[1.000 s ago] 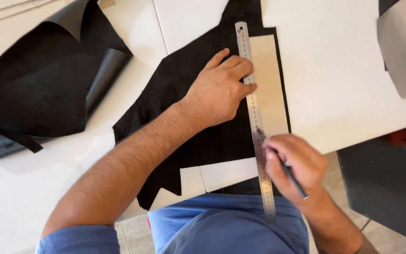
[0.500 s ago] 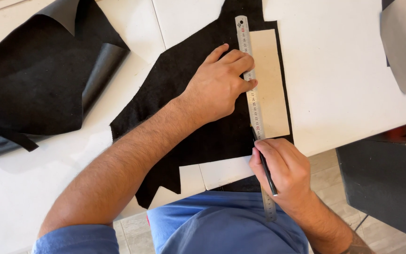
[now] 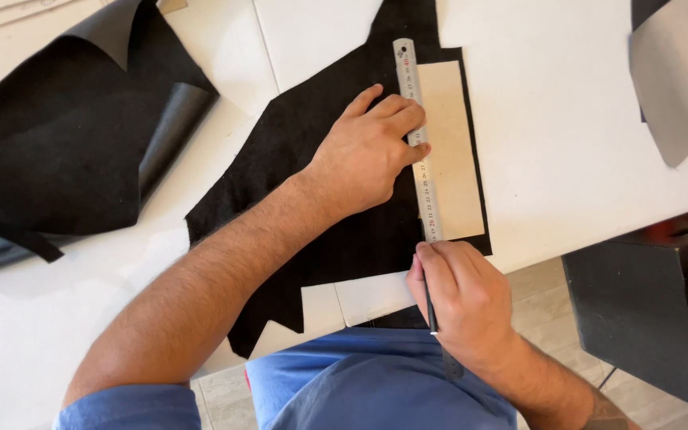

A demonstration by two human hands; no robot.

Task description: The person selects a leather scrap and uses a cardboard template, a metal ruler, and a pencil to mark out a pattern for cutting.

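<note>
White table (image 3: 583,119) holds black cloth (image 3: 336,239). Left hand (image 3: 368,151) lies flat on the ruler (image 3: 417,135), which runs straight away from the person. Right hand (image 3: 463,299) grips a dark tool (image 3: 431,310) at its near end.

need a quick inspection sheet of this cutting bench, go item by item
surface: white table, mostly bare at right.
job's things: steel ruler along the edge of a tan card pattern, both on black material.
clutter: second black sheet at left; grey piece at top right.
hands: left hand presses the ruler; right hand grips a thin dark tool at the ruler's near end.
cables: nothing seen.
surroundings: tiled floor, dark box at right.
</note>
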